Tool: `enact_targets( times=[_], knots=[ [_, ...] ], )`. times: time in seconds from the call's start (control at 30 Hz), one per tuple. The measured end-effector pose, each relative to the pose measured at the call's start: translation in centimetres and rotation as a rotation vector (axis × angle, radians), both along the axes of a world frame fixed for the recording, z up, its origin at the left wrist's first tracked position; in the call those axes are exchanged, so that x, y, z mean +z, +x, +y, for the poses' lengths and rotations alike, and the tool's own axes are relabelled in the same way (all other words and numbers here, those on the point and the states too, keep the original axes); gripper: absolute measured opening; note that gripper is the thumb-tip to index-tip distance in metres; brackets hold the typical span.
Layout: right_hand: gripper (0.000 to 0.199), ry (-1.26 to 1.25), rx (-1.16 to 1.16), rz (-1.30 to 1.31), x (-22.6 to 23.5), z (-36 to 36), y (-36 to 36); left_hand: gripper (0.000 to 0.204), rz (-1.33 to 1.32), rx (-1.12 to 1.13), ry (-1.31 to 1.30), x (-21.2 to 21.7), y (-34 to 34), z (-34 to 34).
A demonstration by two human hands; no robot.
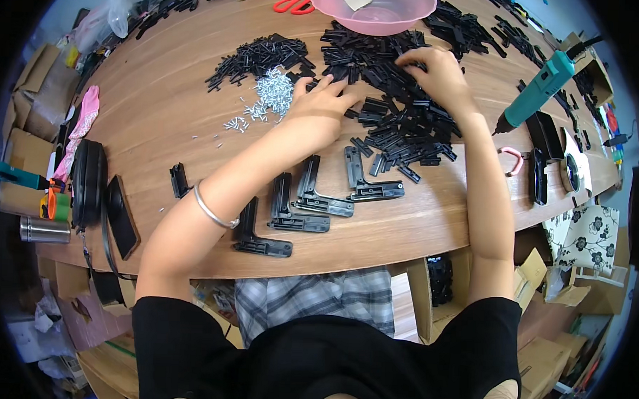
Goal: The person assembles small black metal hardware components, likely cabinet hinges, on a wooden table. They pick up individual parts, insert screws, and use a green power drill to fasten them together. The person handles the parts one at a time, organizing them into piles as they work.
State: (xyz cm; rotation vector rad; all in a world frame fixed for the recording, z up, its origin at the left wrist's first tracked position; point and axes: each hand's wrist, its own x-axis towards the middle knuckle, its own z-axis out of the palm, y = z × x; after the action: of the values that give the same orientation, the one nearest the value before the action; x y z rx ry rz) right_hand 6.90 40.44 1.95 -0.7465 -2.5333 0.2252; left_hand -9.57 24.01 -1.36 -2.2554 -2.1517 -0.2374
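Observation:
My left hand point(319, 106) reaches across the table with its fingers spread and nothing visible in them. It lies between a heap of small silver screws point(272, 92) and a large pile of black plastic parts point(380, 68). Over the right side of that pile is my right hand point(440, 76), its bent fingers and thumb apart, the tips close to the parts. Shorter black channel pieces point(406, 136) lie nearer me. In front of my left forearm stand several L-shaped black assemblies point(299, 216) in a slanting row. A single black piece point(179, 180) sits left of that forearm.
A pink bowl point(371, 22), red-handled scissors point(293, 5) and a heap of thin black pins point(257, 57) are at the back. At right hangs a teal electric screwdriver point(541, 88), near a tape roll point(570, 172). A phone point(122, 217) and black case point(89, 184) lie left.

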Motion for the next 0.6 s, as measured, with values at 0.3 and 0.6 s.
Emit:
enact_targets(
  times=[0.3, 0.6],
  knots=[
    [0.020, 0.257, -0.024, 0.185, -4.9, 0.9, -4.5, 0.026, 0.085, -0.007, 0.617, 0.9, -1.6, 5.2],
    [0.010, 0.104, -0.053, -0.113, -2.6, -0.7, -3.1, 0.029, -0.060, 0.118, 0.145, 1.0, -3.4, 8.1]
  ],
)
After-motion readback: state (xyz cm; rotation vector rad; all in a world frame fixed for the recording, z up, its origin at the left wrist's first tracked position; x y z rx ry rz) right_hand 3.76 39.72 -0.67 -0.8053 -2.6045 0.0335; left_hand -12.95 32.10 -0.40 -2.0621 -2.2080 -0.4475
